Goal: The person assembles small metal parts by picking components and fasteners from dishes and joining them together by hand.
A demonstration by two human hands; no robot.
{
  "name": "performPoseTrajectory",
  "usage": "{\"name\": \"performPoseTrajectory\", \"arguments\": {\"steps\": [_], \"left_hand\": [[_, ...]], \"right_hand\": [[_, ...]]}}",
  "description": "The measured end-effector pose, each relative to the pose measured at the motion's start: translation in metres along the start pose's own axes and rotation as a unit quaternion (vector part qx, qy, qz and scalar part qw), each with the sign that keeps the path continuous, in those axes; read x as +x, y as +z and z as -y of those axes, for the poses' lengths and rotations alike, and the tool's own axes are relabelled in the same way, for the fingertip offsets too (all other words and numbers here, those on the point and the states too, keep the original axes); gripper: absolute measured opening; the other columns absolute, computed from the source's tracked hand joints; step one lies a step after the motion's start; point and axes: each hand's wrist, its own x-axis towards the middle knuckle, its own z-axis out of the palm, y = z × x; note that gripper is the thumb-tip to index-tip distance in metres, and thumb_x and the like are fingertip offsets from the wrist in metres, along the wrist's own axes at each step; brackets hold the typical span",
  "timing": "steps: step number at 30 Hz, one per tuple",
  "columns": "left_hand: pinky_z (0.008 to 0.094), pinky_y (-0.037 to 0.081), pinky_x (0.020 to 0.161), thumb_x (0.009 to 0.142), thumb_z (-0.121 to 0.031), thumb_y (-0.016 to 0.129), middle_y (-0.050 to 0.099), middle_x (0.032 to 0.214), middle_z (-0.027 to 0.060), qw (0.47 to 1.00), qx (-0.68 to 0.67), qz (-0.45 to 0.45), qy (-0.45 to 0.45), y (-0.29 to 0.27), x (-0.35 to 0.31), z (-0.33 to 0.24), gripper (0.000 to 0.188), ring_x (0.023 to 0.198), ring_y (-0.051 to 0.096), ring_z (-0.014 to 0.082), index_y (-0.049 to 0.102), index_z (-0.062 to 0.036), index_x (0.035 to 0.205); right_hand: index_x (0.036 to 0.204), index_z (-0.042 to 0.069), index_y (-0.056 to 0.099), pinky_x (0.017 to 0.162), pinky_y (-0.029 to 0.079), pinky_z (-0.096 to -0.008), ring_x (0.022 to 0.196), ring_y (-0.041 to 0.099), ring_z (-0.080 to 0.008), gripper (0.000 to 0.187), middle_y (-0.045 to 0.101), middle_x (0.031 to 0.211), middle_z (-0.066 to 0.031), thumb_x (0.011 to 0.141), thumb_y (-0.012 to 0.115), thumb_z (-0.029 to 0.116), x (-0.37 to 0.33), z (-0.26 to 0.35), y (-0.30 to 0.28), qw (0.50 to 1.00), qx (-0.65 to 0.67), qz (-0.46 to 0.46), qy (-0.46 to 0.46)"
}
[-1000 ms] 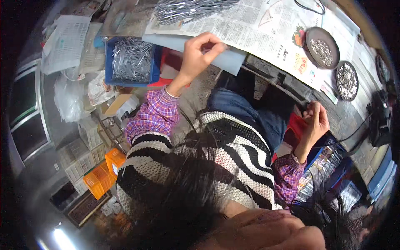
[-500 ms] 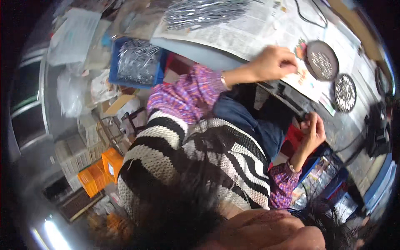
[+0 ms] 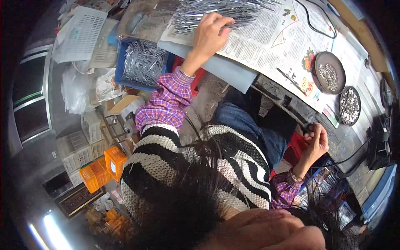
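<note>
My left hand [image 3: 209,36] is over the near edge of a pile of thin, dark grey metal pieces [image 3: 233,11] on the newspaper-covered table. Its thumb and forefinger are apart, and its other fingertips reach over the pile; nothing shows in its grasp. Down at the table's near edge, on the right, my right hand [image 3: 317,143] has its fingers curled together. Whatever they may hold is hidden. Beyond that hand are a brown round dish [image 3: 341,68] and a smaller black dish [image 3: 342,117], both with small shiny metal parts inside.
A blue bin [image 3: 121,62] of similar metal pieces stands left of the table. Newspaper [image 3: 271,54] covers much of the tabletop, with a black cable [image 3: 309,16] across its far side. A black device [image 3: 378,148] sits at right. Orange crates [image 3: 95,173] stand lower left.
My left hand has moved left and away from me, from beside the brown dish to the metal pile, its fingers spreading. My right hand stays near the table edge.
</note>
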Motion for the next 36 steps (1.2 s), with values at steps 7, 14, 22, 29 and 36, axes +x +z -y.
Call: {"name": "performPoseTrajectory", "arguments": {"steps": [7, 14, 22, 29, 36], "left_hand": [[0.0354, 0.044, 0.065, 0.071, -0.014, 0.06, 0.052, 0.072, 0.0034, 0.998, 0.047, 0.029, 0.02, 0.013, 0.004, -0.005, 0.009, 0.074, 0.052, 0.023, 0.065, -0.0124, 0.078], [0.0301, 0.045, 0.062, 0.065, -0.008, 0.067, 0.059, 0.075, 0.0032, 0.996, -0.001, -0.07, 0.051, -0.008, 0.022, -0.024, 0.013, 0.071, 0.056, 0.0207, 0.066, -0.0116, 0.077], [0.0194, 0.039, 0.058, 0.066, 0.001, 0.067, 0.061, 0.075, 0.0011, 0.863, -0.48, 0.153, -0.039, -0.022, 0.032, -0.111, 0.013, 0.067, 0.052, 0.0063, 0.065, -0.005, 0.077], [0.0217, 0.037, 0.054, 0.066, 0.0, 0.068, 0.059, 0.075, 0.0012, 0.758, -0.559, 0.334, 0.025, 0.014, 0.014, -0.206, 0.012, 0.063, 0.05, 0.0085, 0.063, -0.004, 0.076], [0.0206, 0.043, 0.062, 0.07, -0.001, 0.065, 0.06, 0.077, 0.0008, 0.733, -0.551, 0.397, -0.038, 0.017, 0.015, -0.207, 0.02, 0.07, 0.053, 0.0058, 0.064, -0.0042, 0.09]], "right_hand": [[0.089, -0.002, 0.063, 0.049, 0.039, -0.0175, 0.053, 0.05, -0.0068, 0.018, 0.06, 0.07, -0.0052, 0.086, 0.058, 0.015, -0.004, -0.001, 0.002, 1.0, -0.003, -0.003, -0.008], [0.09, -0.002, 0.063, 0.049, 0.04, -0.018, 0.054, 0.053, -0.0074, 0.018, 0.061, 0.072, -0.0056, 0.085, 0.059, 0.015, -0.004, -0.004, -0.002, 1.0, 0.003, -0.013, -0.008], [0.101, -0.002, 0.061, 0.068, 0.046, -0.0206, 0.085, 0.059, -0.0124, 0.021, 0.06, 0.098, -0.0066, 0.08, 0.058, 0.0, -0.015, 0.026, 0.024, 0.986, -0.021, 0.1, -0.129], [0.099, -0.003, 0.059, 0.074, 0.044, -0.0255, 0.084, 0.057, -0.0156, 0.022, 0.06, 0.092, -0.0106, 0.08, 0.06, 0.008, -0.027, 0.028, 0.026, 0.977, -0.01, 0.156, -0.147], [0.096, -0.004, 0.06, 0.064, 0.044, -0.0208, 0.071, 0.055, -0.0094, 0.017, 0.061, 0.083, -0.005, 0.084, 0.059, 0.008, -0.032, 0.017, 0.02, 0.981, 0.077, 0.159, -0.075]]}}
